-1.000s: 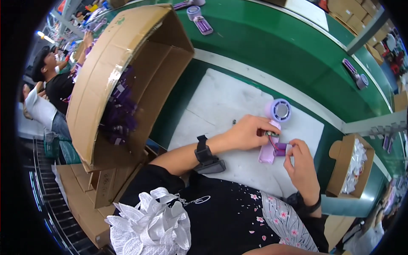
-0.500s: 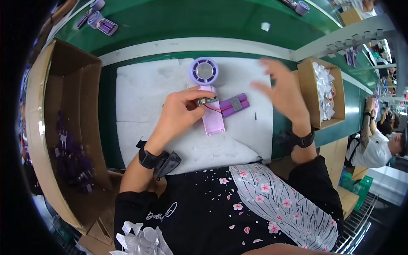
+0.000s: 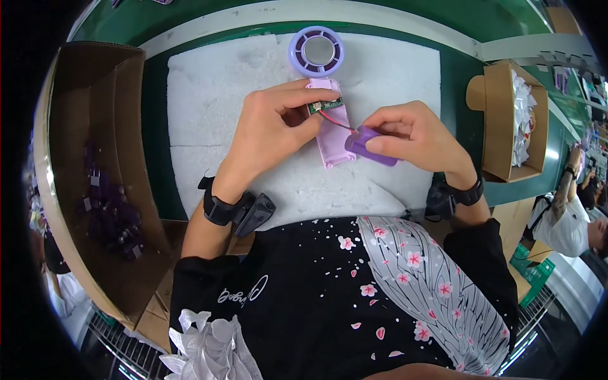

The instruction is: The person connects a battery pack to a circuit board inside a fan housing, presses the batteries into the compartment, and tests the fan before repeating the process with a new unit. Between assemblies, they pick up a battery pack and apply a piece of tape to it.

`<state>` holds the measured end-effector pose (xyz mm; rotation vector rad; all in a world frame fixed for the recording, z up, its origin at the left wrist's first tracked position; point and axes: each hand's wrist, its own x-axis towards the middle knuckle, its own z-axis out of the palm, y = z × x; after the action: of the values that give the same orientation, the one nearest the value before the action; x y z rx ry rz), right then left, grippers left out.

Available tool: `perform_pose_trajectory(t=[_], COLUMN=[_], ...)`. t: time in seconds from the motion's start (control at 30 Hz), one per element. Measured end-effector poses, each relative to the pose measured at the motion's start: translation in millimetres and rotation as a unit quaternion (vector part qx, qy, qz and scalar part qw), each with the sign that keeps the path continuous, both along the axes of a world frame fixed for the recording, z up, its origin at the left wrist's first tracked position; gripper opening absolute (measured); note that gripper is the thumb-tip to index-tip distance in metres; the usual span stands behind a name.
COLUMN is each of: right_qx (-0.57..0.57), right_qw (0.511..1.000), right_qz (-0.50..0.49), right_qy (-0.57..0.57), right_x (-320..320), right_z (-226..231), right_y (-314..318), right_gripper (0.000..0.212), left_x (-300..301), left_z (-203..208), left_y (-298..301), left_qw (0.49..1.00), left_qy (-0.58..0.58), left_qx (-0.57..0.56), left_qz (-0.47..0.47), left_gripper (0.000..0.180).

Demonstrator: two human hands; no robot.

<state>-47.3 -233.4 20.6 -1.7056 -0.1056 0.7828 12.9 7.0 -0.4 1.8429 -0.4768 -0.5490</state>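
A small handheld fan lies on a white foam pad (image 3: 218, 88). Its round lilac head (image 3: 316, 52) faces up at the far side, and its open pink handle shell (image 3: 337, 140) points toward me. My left hand (image 3: 269, 123) is closed over the upper handle, thumb and fingers gripping the green circuit board (image 3: 332, 104) there. To the right, my right hand (image 3: 421, 136) pinches a purple battery pack (image 3: 373, 147) beside and partly over the shell's lower end. A red and a dark wire (image 3: 337, 120) run from the board to the pack.
At my left stands a deep cardboard box (image 3: 136, 114) with purple battery packs (image 3: 111, 215) inside. On the right, a smaller carton (image 3: 497, 120) holds white pieces (image 3: 522, 117). A pale rail (image 3: 304, 14) crosses behind the pad. Another person (image 3: 563, 225) is at far right.
My right hand has come down from the upper right and taken hold of the battery pack. The pack has turned, its free end now toward me. My left hand still grips the board.
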Motion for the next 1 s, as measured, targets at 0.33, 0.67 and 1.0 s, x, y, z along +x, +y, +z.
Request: perform_pose_trajectory(t=[0.33, 0.67, 1.0], right_qx=[0.348, 0.104, 0.003], right_qw=[0.929, 0.987, 0.974], right_qz=[-0.055, 0.005, 0.024], right_qy=[0.117, -0.119, -0.223], right_x=[-10.2, -6.7, -9.6], right_z=[4.1, 9.7, 1.7], right_y=[4.9, 1.8, 15.3], right_gripper=[0.081, 0.079, 0.073], left_x=[-0.3, -4.9, -4.2], left_z=[4.4, -4.6, -2.6], left_y=[0.4, -6.5, -7.3], left_qw=[0.994, 0.988, 0.987], left_qy=[-0.105, -0.153, -0.162], left_qx=[0.015, -0.007, 0.0], left_qz=[-0.024, 0.017, 0.01], left_gripper=[0.034, 0.031, 0.029])
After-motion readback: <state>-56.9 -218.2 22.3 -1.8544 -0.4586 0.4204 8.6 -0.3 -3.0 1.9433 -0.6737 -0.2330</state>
